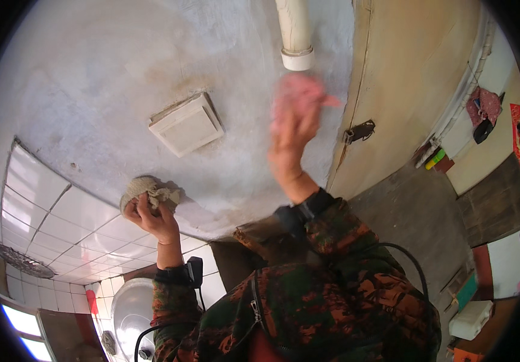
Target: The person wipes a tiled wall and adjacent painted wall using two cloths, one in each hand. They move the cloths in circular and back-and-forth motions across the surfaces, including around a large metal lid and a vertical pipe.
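My left hand (151, 219) grips a crumpled beige-grey cloth (144, 192) against the lower part of a stained, pale blue-white wall (242, 176), just above the white tiles. Up and to the right, my right hand (291, 149) holds a pink cloth (300, 92) at the same wall; cloth and fingers are blurred. Right above the pink cloth, a cream plastic pipe (294, 27) ends in a white collar. Between and above the hands, a white wall switch (187, 126) sits tilted in view.
White wall tiles (72, 219) run along the lower left, with a round metal rack (22, 260) and a large metal pan lid (135, 312) beyond. A yellowish door (400, 81) with a metal latch (359, 132) stands right. A white plastic container (470, 320) lies lower right.
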Action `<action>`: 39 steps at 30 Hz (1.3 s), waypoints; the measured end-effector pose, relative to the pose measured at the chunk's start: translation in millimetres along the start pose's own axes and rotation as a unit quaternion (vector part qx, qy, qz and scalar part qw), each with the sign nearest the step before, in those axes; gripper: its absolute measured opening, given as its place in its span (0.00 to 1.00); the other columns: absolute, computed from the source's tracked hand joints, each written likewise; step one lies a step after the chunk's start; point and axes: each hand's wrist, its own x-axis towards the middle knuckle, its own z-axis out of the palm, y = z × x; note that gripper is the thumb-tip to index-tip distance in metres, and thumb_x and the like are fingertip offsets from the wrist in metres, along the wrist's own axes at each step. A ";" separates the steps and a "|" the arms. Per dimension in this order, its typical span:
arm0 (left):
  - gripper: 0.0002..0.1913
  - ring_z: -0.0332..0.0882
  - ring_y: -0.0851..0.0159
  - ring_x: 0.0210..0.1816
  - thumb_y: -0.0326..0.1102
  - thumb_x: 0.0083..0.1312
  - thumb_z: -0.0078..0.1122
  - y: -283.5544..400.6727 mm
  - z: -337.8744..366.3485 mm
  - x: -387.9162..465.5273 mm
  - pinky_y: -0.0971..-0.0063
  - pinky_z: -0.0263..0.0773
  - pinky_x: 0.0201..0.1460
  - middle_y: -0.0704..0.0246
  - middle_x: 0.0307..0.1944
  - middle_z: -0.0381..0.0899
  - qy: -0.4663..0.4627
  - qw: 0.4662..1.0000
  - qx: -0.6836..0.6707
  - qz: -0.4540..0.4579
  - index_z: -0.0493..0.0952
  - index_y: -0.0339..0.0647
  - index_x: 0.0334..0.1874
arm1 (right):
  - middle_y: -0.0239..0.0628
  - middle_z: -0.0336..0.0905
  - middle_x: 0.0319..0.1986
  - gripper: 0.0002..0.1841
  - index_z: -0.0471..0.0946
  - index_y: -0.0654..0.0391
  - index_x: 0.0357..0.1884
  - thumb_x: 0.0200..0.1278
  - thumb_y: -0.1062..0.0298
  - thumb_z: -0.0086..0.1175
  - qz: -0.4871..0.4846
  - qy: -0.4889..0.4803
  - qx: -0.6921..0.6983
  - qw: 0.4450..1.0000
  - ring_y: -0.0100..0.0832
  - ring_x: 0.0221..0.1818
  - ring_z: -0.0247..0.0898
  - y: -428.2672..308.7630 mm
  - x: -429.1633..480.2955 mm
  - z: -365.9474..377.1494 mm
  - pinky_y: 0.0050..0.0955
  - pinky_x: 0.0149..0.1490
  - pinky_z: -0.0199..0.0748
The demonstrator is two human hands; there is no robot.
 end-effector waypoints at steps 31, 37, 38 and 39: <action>0.26 0.72 0.46 0.49 0.22 0.42 0.57 179.4 35.1 148.9 0.58 0.70 0.54 0.52 0.47 0.70 -0.031 0.979 -0.072 0.187 0.82 0.41 0.49 | 0.47 0.81 0.44 0.12 0.77 0.63 0.50 0.66 0.73 0.52 -0.482 0.227 0.094 0.841 0.42 0.42 0.80 38.0 308.4 -14.7 0.37 0.46 0.78; 0.25 0.72 0.49 0.54 0.19 0.53 0.56 235.4 87.4 208.3 0.61 0.69 0.58 0.56 0.52 0.71 -0.035 0.989 -0.066 0.128 0.79 0.45 0.55 | 0.47 0.81 0.44 0.14 0.75 0.66 0.52 0.65 0.74 0.53 -0.333 0.004 0.230 0.915 0.43 0.43 0.79 54.6 279.5 -30.8 0.38 0.48 0.78; 0.26 0.72 0.48 0.53 0.18 0.52 0.57 241.9 93.3 203.3 0.60 0.69 0.58 0.55 0.52 0.71 -0.030 0.990 -0.031 0.134 0.79 0.45 0.55 | 0.45 0.81 0.43 0.13 0.75 0.66 0.51 0.66 0.74 0.53 -0.375 0.061 0.203 0.902 0.42 0.42 0.79 59.2 274.0 -29.8 0.37 0.48 0.78; 0.27 0.72 0.47 0.53 0.18 0.51 0.57 246.8 98.2 197.1 0.59 0.68 0.57 0.55 0.52 0.71 -0.024 0.990 0.006 0.141 0.79 0.44 0.56 | 0.47 0.76 0.50 0.16 0.76 0.64 0.53 0.64 0.74 0.54 -0.404 0.034 0.139 0.904 0.45 0.48 0.76 64.4 268.3 -28.5 0.39 0.53 0.75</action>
